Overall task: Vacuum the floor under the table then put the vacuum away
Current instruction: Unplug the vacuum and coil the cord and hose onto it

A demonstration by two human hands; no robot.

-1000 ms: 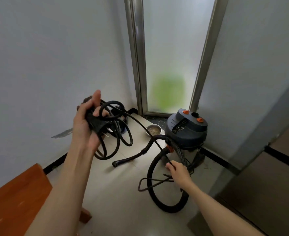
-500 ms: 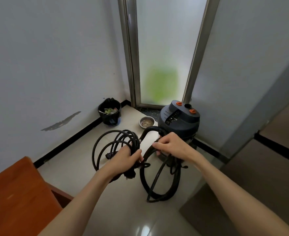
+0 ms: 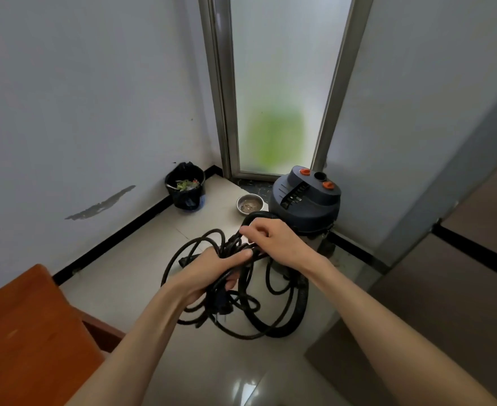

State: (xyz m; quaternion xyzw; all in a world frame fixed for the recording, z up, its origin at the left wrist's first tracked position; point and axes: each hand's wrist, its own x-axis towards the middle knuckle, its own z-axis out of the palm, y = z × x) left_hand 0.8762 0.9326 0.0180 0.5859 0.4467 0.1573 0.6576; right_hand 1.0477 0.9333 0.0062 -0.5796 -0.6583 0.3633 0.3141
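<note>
At seven o'clock, nearest: a wooden table (image 3: 21,332) corner filled the lower left.
Left hand: the left hand (image 3: 209,273) was curled around a bundle of black cord (image 3: 200,315), loops drooping toward six o'clock.
Right hand: the right hand (image 3: 276,244), at one o'clock from the left and the nearer to the vacuum, pinched the hose (image 3: 297,315) and cord strands where they crossed.
Hose: it arced from that grip down to the floor (image 3: 141,276).
Vacuum: the vacuum (image 3: 305,203) stood upright just beyond the right hand at one o'clock, long axis vertical, hose port facing the hands.
Judgement: stowing seemed to call for carrying cord and hose forward to it.
Farther: a bowl (image 3: 249,204) at twelve, a bin (image 3: 186,186) at eleven.
</note>
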